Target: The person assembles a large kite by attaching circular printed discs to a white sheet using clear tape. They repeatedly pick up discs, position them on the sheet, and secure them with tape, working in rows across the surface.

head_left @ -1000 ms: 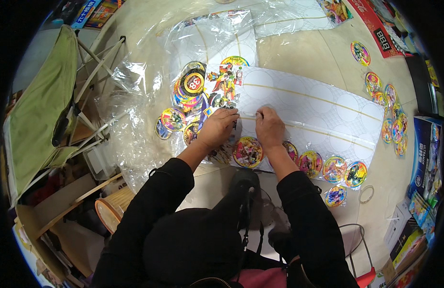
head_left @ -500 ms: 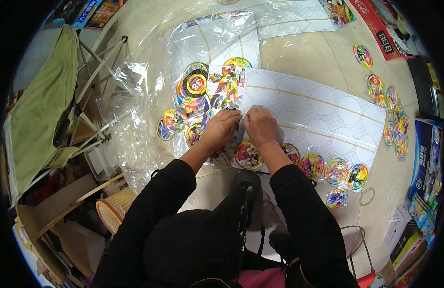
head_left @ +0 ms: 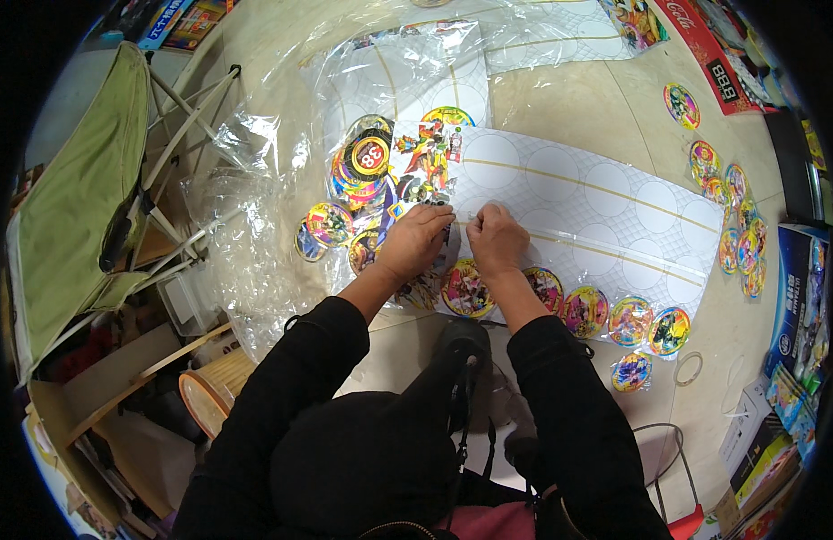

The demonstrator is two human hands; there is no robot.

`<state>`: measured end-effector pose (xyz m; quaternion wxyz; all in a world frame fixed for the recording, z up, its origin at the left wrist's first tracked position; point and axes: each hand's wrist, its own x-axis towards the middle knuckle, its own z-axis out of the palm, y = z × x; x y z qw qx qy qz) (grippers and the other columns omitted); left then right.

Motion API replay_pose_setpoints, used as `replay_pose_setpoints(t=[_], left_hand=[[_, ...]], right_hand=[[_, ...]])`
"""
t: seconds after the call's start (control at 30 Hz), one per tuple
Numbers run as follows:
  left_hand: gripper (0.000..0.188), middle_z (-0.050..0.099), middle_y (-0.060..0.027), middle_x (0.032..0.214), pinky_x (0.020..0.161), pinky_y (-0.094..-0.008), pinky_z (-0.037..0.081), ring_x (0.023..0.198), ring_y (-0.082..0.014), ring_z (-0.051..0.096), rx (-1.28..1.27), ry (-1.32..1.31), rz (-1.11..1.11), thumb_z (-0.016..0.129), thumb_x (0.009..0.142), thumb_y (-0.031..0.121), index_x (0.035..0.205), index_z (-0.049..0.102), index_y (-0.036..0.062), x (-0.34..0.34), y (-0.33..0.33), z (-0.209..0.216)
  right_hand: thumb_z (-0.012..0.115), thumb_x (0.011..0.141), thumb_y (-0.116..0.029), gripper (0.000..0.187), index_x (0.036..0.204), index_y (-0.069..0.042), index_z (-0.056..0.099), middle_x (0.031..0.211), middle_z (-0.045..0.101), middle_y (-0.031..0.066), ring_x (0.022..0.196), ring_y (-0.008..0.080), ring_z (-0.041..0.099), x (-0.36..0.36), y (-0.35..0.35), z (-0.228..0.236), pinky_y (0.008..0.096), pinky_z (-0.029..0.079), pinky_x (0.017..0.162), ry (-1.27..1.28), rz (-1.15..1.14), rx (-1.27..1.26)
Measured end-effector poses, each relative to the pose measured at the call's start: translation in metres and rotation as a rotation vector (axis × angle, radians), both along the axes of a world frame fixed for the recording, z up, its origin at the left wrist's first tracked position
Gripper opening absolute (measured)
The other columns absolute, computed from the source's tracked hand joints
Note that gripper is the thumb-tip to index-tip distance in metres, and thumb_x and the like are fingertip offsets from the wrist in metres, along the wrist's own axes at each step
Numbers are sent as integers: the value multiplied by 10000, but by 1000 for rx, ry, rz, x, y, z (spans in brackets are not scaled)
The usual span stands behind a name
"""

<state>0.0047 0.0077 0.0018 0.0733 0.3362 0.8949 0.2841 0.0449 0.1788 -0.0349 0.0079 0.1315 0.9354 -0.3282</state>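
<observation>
A long white board (head_left: 603, 186) with printed circles, gold lines and cartoon figures at its left end lies across the floor in front of me. My left hand (head_left: 418, 236) rests on it near those figures, fingers bent and pressed together at a pale strip. Just to its right my right hand (head_left: 497, 237) is closed with its fingertips at the same strip; anything pinched in either hand is too small to make out. Round cartoon discs (head_left: 585, 311) line the board's near edge, one of them (head_left: 468, 289) below my hands. More discs (head_left: 369, 160) are piled at its left end.
Crumpled clear plastic (head_left: 254, 216) spreads to the left, beside a green folding chair (head_left: 79, 207). Another circle-printed board (head_left: 551, 34) lies beyond. Loose discs (head_left: 745, 225), a tape ring (head_left: 689, 368) and packages (head_left: 799, 297) are at the right.
My right hand has slid slightly right along the strip, widening the gap between my hands. My left hand stays in place.
</observation>
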Motion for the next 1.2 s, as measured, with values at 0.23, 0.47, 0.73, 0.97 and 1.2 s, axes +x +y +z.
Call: replay_pose_setpoints(t=[0.23,0.47,0.73,0.97,1.2], left_hand=[[362,658,-101,1166,905,-397,516,1051,-311,619,-65,0,15,639,808,33,1167,668,73,3,9,6],[481,593,-144,1253,931,-420,492,1084,-348,580,-191,63,-51,644,795,56,1273,626,109,8,5,4],[515,573,-157,1275,986,-412,465,1145,-345,547,-159,52,-92,655,786,59,1296,587,42,9,5,4],[528,556,-160,1298,993,-412,461,1146,-351,545,-169,-16,-47,694,795,111,1308,582,55,8,7,4],[578,545,-150,1309,1009,-406,456,1174,-339,529,-269,71,-100,717,827,209,1354,541,51,9,12,5]], right_hand=[[668,835,-211,115,830,-98,649,838,669,93,758,323,661,7,7,2,441,515,649,127,-87,-33],[633,891,-306,235,875,-76,680,905,685,120,826,320,680,-8,3,22,454,542,723,-74,16,-103],[616,897,-288,233,890,-59,660,923,688,122,837,312,691,-6,4,14,449,546,729,-120,66,0],[615,899,-287,218,885,-72,646,935,690,122,846,313,687,-4,8,14,447,545,746,-150,33,8],[630,864,-272,208,819,-74,676,888,699,132,843,330,682,2,19,7,448,538,749,-113,-80,-60]])
